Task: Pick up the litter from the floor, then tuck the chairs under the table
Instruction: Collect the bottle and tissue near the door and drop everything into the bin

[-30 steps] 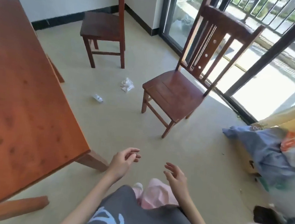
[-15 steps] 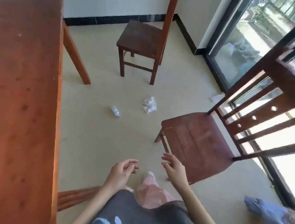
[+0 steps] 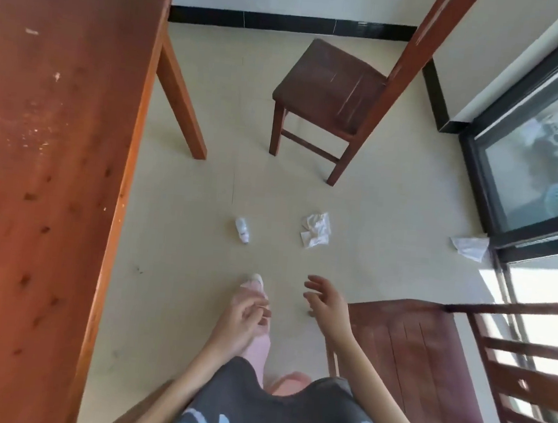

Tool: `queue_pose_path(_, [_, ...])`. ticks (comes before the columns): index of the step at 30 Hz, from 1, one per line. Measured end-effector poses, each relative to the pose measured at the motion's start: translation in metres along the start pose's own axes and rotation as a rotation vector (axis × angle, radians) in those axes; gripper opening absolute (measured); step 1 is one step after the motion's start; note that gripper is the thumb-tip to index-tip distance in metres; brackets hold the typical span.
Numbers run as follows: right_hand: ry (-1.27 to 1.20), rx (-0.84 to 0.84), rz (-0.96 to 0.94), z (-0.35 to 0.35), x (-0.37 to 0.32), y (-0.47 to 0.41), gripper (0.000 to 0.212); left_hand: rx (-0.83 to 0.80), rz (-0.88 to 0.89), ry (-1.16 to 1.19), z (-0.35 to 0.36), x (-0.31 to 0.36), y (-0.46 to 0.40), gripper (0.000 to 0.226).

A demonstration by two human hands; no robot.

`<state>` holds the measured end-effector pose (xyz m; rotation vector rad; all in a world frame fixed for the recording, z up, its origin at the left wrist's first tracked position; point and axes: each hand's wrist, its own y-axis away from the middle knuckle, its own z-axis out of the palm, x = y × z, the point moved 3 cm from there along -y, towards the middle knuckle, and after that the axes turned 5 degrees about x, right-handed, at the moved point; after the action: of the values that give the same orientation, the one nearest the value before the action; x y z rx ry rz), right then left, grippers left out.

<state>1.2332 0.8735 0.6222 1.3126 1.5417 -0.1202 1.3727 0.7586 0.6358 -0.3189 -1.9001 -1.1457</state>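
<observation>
A long reddish-brown wooden table (image 3: 46,157) is filling the left side, its right edge running top to bottom, one slanted leg (image 3: 182,101) showing near the far end. The pale beige tiled floor (image 3: 196,288) is lying open between that edge and the two chairs, giving a clear lane down the middle. A dark brown wooden chair (image 3: 332,91) is standing far centre, near the black baseboard (image 3: 287,23), well apart from the table, its back on the right side of the seat. A second slatted brown wooden chair (image 3: 426,366) is sitting at lower right, its seat corner just beside the right forearm, its back toward the dark-framed glass door (image 3: 529,149).

Litter is lying on the floor ahead of the hands: a small white plastic bottle (image 3: 243,229) on its side, long axis running roughly near-to-far, slightly tilted, and a crumpled white paper wrapper (image 3: 316,229) near it to the right. A third piece, a flat white tissue (image 3: 470,248), is lying well apart at the door frame.

The left hand (image 3: 241,319) is hovering above a pink slipper (image 3: 257,287), fingers curled loosely with thumb near fingertips, holding nothing. The right hand (image 3: 327,300) is hanging empty, fingers spread and bent.
</observation>
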Motion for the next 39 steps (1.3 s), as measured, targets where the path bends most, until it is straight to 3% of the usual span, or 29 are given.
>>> queue_pose_path(7, [0.008, -0.031, 0.077, 0.028, -0.056, -0.11, 0.034, 0.039, 0.003, -0.1, -0.041, 0.069, -0.152, 0.022])
queue_pose_path(11, [0.008, -0.08, 0.075, 0.052, -0.073, -0.186, 0.034, 0.098, -0.071, -0.082, -0.055, 0.072, -0.24, 0.024])
queue_pose_path(18, [0.129, -0.215, 0.034, 0.134, -0.011, -0.351, 0.035, 0.181, -0.259, -0.182, -0.046, -0.031, -0.397, 0.027])
queue_pose_path(24, [0.27, -0.344, -0.071, 0.224, 0.095, -0.485, 0.038, 0.239, -0.408, -0.335, -0.023, -0.177, -0.535, 0.041])
queue_pose_path(28, [0.323, -0.411, -0.117, 0.278, 0.177, -0.563, 0.038, 0.142, -0.509, -0.551, -0.005, -0.27, -0.62, 0.078])
queue_pose_path(30, [0.333, -0.412, -0.137, 0.299, 0.212, -0.594, 0.038, 0.16, -0.477, -0.697, 0.004, -0.309, -0.652, 0.086])
queue_pose_path(34, [0.29, -0.368, -0.157, 0.316, 0.259, -0.632, 0.037, 0.286, -0.154, -0.938, 0.036, -0.345, -0.687, 0.068])
queue_pose_path(37, [0.283, -0.296, -0.192, 0.301, 0.278, -0.639, 0.036, 0.206, 0.024, -0.854, 0.064, -0.337, -0.703, 0.066])
queue_pose_path(39, [0.308, -0.243, -0.19, 0.279, 0.285, -0.639, 0.037, 0.081, -0.03, -0.735, 0.08, -0.327, -0.721, 0.056])
